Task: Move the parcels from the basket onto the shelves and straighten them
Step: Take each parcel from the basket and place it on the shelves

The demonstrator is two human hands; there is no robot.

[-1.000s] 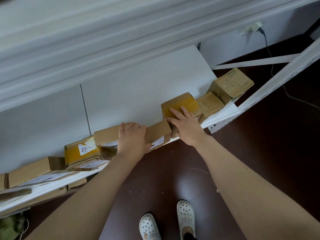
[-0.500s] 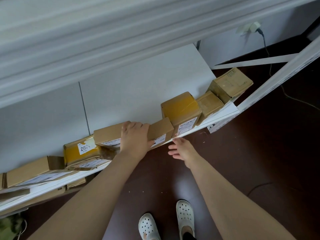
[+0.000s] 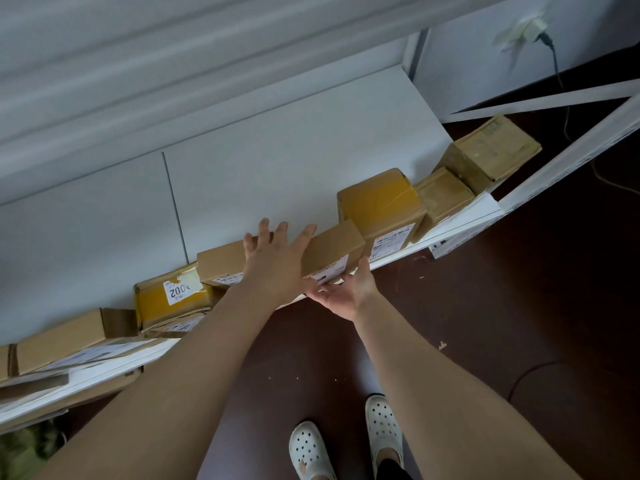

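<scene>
Your right hand (image 3: 346, 292) has risen to the long, matte brown cardboard parcel (image 3: 332, 244) on the smooth white shelf board (image 3: 460, 220), palm up, relaxed fingers touching its labelled front. Your left hand (image 3: 273, 258) lies over its flat top, fingers straight and spread. Beyond your right thumb stands a glossy yellow-taped cardboard box (image 3: 381, 202).

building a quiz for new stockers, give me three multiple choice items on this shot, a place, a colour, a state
1. The box labelled 002 sits: A) left of the long brown box B) on top of it C) on the floor.
2. The shoes are: A) black B) white C) red.
3. The left hand is: A) a fist B) pinching a label C) flat-fingered over the long brown box.
Answers: 1 A, it lies at that box's left end; 2 B, both are white; 3 C, its fingers are straight and spread.
</scene>
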